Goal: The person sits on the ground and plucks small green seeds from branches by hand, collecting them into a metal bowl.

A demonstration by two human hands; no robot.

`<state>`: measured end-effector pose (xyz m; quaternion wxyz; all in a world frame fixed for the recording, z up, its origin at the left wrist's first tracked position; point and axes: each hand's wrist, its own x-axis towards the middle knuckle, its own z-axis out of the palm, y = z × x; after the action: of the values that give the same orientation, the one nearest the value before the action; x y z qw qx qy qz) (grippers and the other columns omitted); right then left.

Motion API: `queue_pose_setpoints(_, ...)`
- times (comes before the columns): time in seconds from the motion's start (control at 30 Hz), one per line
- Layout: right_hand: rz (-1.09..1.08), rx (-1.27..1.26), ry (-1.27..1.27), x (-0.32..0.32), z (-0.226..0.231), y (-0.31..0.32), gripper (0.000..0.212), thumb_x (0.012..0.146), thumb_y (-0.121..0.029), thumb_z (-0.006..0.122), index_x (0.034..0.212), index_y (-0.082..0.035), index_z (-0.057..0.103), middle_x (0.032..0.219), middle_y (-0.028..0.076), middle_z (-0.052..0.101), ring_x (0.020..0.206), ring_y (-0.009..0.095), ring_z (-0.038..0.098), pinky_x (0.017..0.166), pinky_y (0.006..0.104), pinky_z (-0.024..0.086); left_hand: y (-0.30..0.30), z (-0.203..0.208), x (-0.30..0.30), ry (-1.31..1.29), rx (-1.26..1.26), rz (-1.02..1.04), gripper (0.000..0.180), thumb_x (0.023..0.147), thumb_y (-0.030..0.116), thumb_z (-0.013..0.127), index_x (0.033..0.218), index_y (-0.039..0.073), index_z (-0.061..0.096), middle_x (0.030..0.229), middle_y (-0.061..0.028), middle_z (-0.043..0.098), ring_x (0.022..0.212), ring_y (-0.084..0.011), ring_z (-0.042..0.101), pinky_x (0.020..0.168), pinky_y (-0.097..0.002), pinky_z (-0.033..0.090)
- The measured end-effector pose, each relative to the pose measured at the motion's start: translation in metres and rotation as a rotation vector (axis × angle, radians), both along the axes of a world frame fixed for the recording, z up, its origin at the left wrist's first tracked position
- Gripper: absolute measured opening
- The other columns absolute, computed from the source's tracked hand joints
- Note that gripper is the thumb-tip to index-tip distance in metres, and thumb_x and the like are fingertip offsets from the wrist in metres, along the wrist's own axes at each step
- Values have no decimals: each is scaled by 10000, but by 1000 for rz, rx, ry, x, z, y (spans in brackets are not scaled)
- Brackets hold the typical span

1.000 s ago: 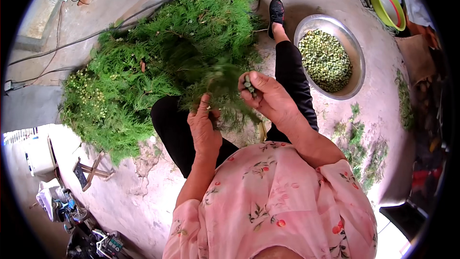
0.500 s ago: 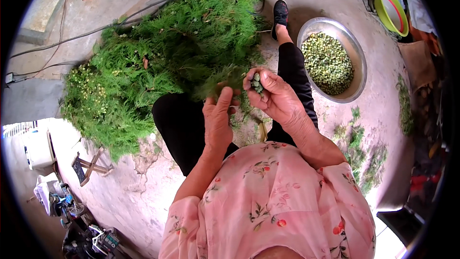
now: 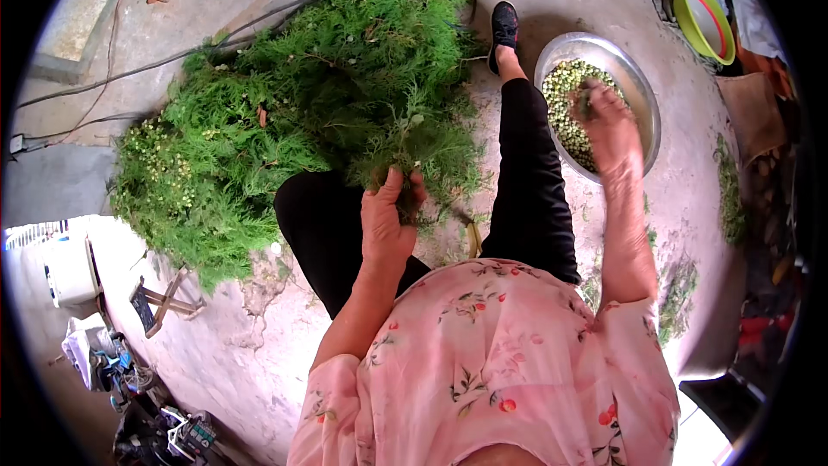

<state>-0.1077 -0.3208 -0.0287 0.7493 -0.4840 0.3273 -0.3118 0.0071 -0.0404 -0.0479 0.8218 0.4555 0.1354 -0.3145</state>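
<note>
- One big heap of feathery green branches (image 3: 285,112) spreads over the concrete ground from nine to twelve o'clock.
- The left hand (image 3: 388,220), near centre, is clenched around one leafy sprig (image 3: 414,142) that rests against the heap's edge.
- One round, shiny metal basin (image 3: 642,108) at two o'clock holds many small pale-green seed pods (image 3: 562,108).
- The right hand (image 3: 608,125) hovers over the basin, fingers loosely curled around a small green tuft (image 3: 585,99).
- One lime-green plastic bowl (image 3: 703,22) sits at one o'clock.
</note>
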Motion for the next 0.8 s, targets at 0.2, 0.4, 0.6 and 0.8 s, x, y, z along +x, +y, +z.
queue_pose_setpoints(0.2, -196, -776, 453, -27, -9, -43, 237, 826, -115, 545, 1034, -16, 601, 968, 90, 631, 867, 160, 574, 801, 271, 427, -8, 3, -10, -119, 53, -43, 161, 835, 114, 576, 980, 48, 553, 817, -50, 587, 699, -140, 555, 571, -250, 469)
queue_pose_setpoints(0.4, 426, -394, -102, 25, 4, 94, 78, 781, -81, 632, 839, -38, 661, 799, 37, 614, 731, 103, 547, 712, 247, 453, -12, 5, -20, -293, 96, -141, 159, 836, 124, 586, 975, 47, 585, 847, -20, 593, 708, -120, 558, 646, -247, 451)
queue_pose_setpoints(0.6, 472, -391, 132, 41, 5, 144, 128, 778, -99, 639, 818, 19, 608, 707, 10, 562, 644, 62, 480, 588, 216, 403, -9, 0, -28, -635, 340, -207, 141, 856, 71, 540, 984, 22, 573, 861, 0, 558, 772, -72, 488, 733, -203, 390)
queue_pose_setpoints(0.8, 441, -105, 66, 39, -9, 146, 75, 787, -51, 610, 813, 16, 590, 702, -38, 533, 638, 28, 434, 563, 192, 372, -7, 10, -30, -618, 273, -267, 253, 811, 53, 596, 1059, 36, 549, 960, -29, 542, 861, -122, 489, 759, -261, 398)
